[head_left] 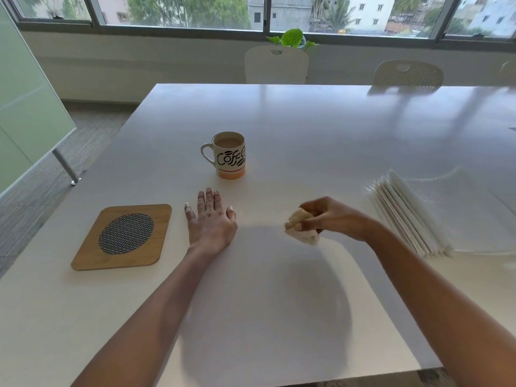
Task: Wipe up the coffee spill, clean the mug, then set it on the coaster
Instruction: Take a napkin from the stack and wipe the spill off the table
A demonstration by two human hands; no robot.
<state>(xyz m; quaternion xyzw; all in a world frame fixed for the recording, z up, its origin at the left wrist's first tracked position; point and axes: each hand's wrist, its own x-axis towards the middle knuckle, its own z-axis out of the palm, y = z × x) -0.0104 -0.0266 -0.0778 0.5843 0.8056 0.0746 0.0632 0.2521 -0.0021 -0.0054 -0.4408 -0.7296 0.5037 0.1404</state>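
A white mug (227, 156) with black "Coffee" lettering and an orange base stands upright on the white table (307, 121), filled with milky coffee. To its lower left lies a square wooden coaster (122, 237) with a dark mesh oval. My left hand (209, 219) rests flat on the table between coaster and mug, fingers spread. My right hand (329, 216) is closed on a crumpled, coffee-stained tissue (303, 231) just above the table. A faint pale brown smear (279, 191) shows on the tabletop right of the mug.
A stack of white paper napkins (407, 213) lies at the right. Two white chairs (276, 65) (407, 74) stand behind the far table edge, with a green plant (291, 37) by the window. A glass partition (25, 107) stands at left.
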